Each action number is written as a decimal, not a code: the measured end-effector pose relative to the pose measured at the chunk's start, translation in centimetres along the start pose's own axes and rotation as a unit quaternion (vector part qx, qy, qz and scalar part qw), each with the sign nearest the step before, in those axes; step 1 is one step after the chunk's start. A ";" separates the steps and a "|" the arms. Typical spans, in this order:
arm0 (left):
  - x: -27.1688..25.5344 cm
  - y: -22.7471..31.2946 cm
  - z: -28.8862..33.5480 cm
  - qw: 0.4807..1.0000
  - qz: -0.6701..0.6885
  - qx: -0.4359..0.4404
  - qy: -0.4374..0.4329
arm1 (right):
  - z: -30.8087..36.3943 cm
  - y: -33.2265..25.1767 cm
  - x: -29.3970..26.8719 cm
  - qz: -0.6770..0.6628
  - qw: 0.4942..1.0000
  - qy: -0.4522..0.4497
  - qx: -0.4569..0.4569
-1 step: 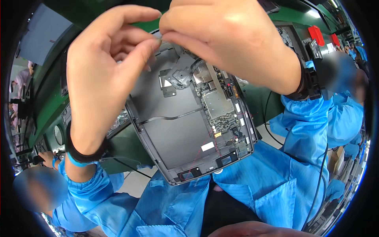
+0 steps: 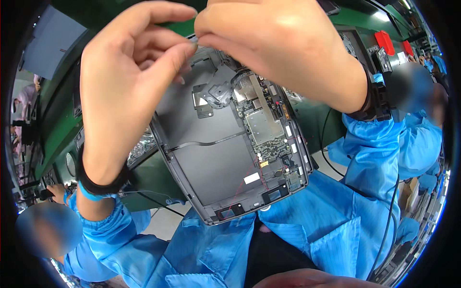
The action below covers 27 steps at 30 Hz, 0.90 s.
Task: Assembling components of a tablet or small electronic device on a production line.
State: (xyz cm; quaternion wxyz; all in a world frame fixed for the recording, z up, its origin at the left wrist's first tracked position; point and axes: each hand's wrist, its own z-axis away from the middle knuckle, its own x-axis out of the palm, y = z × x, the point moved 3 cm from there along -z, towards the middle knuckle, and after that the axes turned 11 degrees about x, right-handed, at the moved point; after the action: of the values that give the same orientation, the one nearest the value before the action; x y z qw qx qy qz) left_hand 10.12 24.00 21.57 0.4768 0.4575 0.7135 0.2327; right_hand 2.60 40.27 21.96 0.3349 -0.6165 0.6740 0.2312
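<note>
Bare left hand (image 2: 120, 65) and right hand (image 2: 285, 43) close together over far end of open grey rectangular device housing (image 2: 209, 165), long axis toward wearer, can't tell either's grasp.

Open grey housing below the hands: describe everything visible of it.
The housing is a shallow, dark grey shell with rounded corners and a raised rim, apparently plastic or metal. It lies open side up, askew, over the green table. A circuit board runs along its right side; a flat dark cable crosses the left part, with a white label below. Two black rectangular parts line the near edge. Left hand and right hand partly hide its far end; contact is unclear.
</note>
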 end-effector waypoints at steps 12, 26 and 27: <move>2.6 -2.9 -5.5 0.948 -0.259 0.103 -0.151 | 1.5 2.8 -0.9 0.141 0.981 -0.093 0.095; 4.5 -4.4 -5.7 0.939 -0.277 0.119 -0.167 | 2.0 5.6 0.5 0.040 0.975 -0.210 0.065; 4.6 -4.4 -5.7 0.939 -0.276 0.118 -0.170 | 2.1 5.5 0.6 0.040 0.974 -0.210 0.069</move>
State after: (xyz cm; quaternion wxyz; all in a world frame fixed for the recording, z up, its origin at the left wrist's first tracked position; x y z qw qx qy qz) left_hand 2.58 26.50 18.54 0.5793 0.3285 0.7422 -0.0750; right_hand -2.50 42.12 19.50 0.5013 -0.5021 0.6272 0.3211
